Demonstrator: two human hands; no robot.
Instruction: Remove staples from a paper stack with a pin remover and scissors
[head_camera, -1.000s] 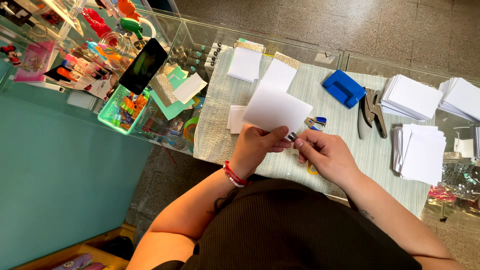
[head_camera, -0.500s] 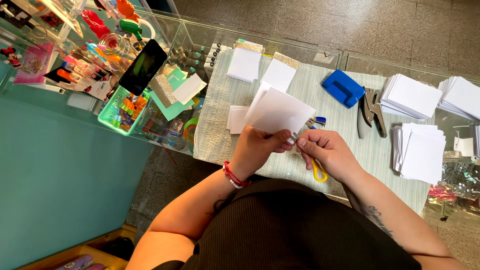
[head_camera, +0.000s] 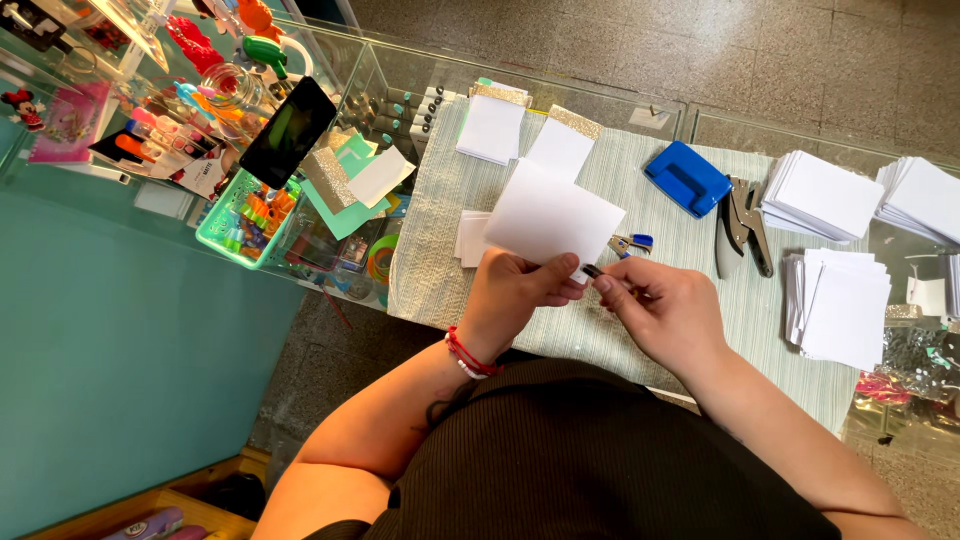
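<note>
Right now my left hand (head_camera: 515, 295) pinches the bottom edge of a white card (head_camera: 550, 215) and holds it up over the striped mat (head_camera: 440, 250). My right hand (head_camera: 665, 315) is curled shut around a small dark tool (head_camera: 592, 270) whose tip touches the card's lower corner. I cannot tell what kind of tool it is. I think I am working on that corner, so the next move needs a steady card and a careful squeeze. A small blue clip (head_camera: 630, 243) lies just behind the card. A blue hole punch (head_camera: 687, 178) and pliers (head_camera: 742, 225) sit farther right, near stacks of white cards (head_camera: 835, 305). Nothing blocks my hands.
</note>
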